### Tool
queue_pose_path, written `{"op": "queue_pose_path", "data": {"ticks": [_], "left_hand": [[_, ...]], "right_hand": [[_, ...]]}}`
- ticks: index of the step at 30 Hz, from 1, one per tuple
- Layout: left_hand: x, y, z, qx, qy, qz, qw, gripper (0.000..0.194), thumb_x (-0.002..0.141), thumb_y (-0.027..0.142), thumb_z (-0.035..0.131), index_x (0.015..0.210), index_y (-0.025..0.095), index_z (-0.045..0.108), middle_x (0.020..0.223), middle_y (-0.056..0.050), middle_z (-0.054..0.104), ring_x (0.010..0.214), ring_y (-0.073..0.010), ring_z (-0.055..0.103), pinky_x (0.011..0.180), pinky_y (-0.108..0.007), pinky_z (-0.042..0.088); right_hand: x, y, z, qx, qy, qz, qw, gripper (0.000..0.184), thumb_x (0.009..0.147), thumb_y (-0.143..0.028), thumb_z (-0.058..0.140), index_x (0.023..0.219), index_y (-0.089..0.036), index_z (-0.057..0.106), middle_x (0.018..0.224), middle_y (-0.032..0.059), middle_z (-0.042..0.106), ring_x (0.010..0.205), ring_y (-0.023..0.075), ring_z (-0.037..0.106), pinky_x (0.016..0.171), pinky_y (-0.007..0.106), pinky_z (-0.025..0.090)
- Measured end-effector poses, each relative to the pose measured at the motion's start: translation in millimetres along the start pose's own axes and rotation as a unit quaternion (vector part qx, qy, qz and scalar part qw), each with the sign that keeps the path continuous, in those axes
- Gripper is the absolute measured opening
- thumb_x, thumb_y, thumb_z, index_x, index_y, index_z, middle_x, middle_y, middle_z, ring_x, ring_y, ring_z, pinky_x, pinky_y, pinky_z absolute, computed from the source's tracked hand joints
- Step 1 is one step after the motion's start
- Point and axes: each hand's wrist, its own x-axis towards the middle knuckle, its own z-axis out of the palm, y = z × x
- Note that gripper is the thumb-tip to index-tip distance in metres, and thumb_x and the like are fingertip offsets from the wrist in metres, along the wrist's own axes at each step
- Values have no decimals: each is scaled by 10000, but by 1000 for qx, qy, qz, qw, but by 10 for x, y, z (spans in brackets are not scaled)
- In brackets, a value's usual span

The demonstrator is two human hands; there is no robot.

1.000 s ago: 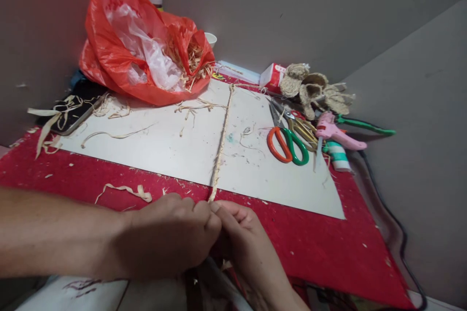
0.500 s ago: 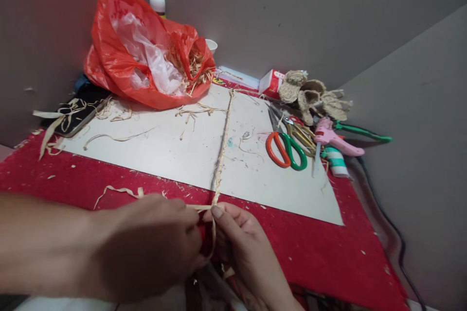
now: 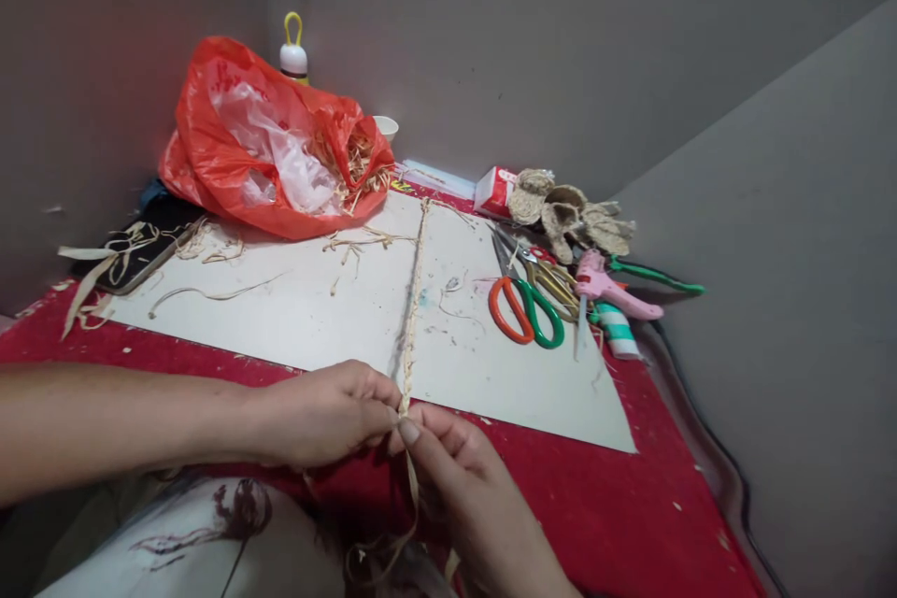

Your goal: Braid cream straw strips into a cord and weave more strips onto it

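A long, thin braid of pale straw-like fibre [image 3: 413, 299] runs from the back of the white sheet [image 3: 336, 299] toward me. Both hands meet at its near end, at the front edge of the sheet. My left hand [image 3: 336, 416] pinches the braid from the left, its fingertips touching those of the other hand. My right hand [image 3: 466, 476] grips the same spot between thumb and fingers. Below the pinch a loose fibre strand [image 3: 411, 495] hangs down between the hands. Exactly which strands each hand holds is hidden by the fingers.
A red plastic bag [image 3: 231, 177] with fibre in it sits at the back left, beside a phone [image 3: 140, 262]. Scissors with red and green handles [image 3: 525, 308], a pink glue gun [image 3: 609, 285] and woven pieces [image 3: 561, 210] lie on the right. Red cloth [image 3: 595, 505] covers the table.
My left hand has come from the left, where it held a strand stretched sideways, to the braid's end beside the right hand. The camera view has tilted up slightly.
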Motion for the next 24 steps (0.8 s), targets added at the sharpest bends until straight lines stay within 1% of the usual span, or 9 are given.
{"op": "queue_pose_path", "data": {"ticks": [2, 5, 7, 10, 12, 16, 20, 22, 24], "left_hand": [[-11, -13, -3, 29, 12, 32, 999, 233, 826, 346, 412, 702, 179, 518, 467, 70, 366, 390, -63, 258, 357, -189, 183], [-20, -21, -7, 67, 30, 67, 995, 242, 833, 312, 413, 685, 163, 533, 531, 56, 419, 462, -58, 298, 419, -175, 242], [-18, -18, -12, 66, 33, 66, 995, 229, 825, 300, 430, 691, 156, 547, 549, 54, 436, 479, -57, 309, 434, -173, 248], [1, -8, -30, 18, 31, 39, 999, 212, 799, 323, 488, 688, 153, 546, 550, 52, 476, 458, -54, 323, 414, -177, 227], [27, -17, -48, -13, 40, 51, 998, 223, 781, 335, 530, 663, 146, 547, 573, 35, 535, 469, -53, 370, 433, -172, 257], [101, -53, -79, -43, 57, 124, 990, 249, 780, 330, 557, 646, 124, 596, 627, -11, 611, 573, -83, 500, 575, -192, 378], [172, -19, -75, -40, 89, 198, 975, 246, 783, 320, 559, 652, 116, 604, 605, -6, 594, 583, -94, 502, 607, -215, 400], [202, 11, -61, -31, 116, 223, 967, 239, 783, 320, 555, 655, 120, 582, 597, 1, 578, 572, -94, 491, 594, -219, 399], [240, 24, -51, -16, 147, 231, 962, 232, 785, 326, 543, 670, 126, 563, 599, 4, 565, 577, -100, 493, 585, -223, 396]], "right_hand": [[-11, 21, -40, -27, -22, 16, 999, 321, 823, -483, 568, 742, -173, 553, 474, -66, 415, 379, 48, 299, 383, 184, 193], [-12, 50, -42, -45, -36, 29, 998, 316, 849, -471, 537, 734, -177, 532, 475, -73, 391, 391, 52, 301, 394, 184, 196], [-2, 51, -10, -41, -30, 25, 998, 318, 840, -464, 550, 714, -175, 514, 494, -72, 386, 412, 53, 298, 402, 182, 202], [18, 21, 44, -53, -13, 15, 998, 340, 825, -474, 558, 685, -173, 486, 541, -58, 406, 461, 62, 315, 423, 180, 239], [30, -11, 61, -96, 4, -9, 995, 359, 830, -491, 535, 678, -169, 490, 568, -43, 426, 496, 75, 334, 443, 185, 267], [54, -78, 41, -184, 31, -90, 978, 363, 848, -490, 496, 701, -160, 528, 617, -20, 455, 571, 102, 386, 500, 198, 316], [86, -108, 14, -199, 50, -141, 968, 345, 863, -476, 474, 710, -171, 526, 651, -6, 506, 627, 127, 458, 587, 219, 394], [102, -93, 15, -226, 92, -163, 956, 324, 860, -474, 478, 781, -175, 574, 726, 24, 581, 712, 161, 523, 656, 243, 428], [120, -73, 23, -275, 156, -187, 930, 313, 855, -465, 488, 901, -183, 616, 840, 59, 638, 813, 195, 563, 724, 263, 439]]}}
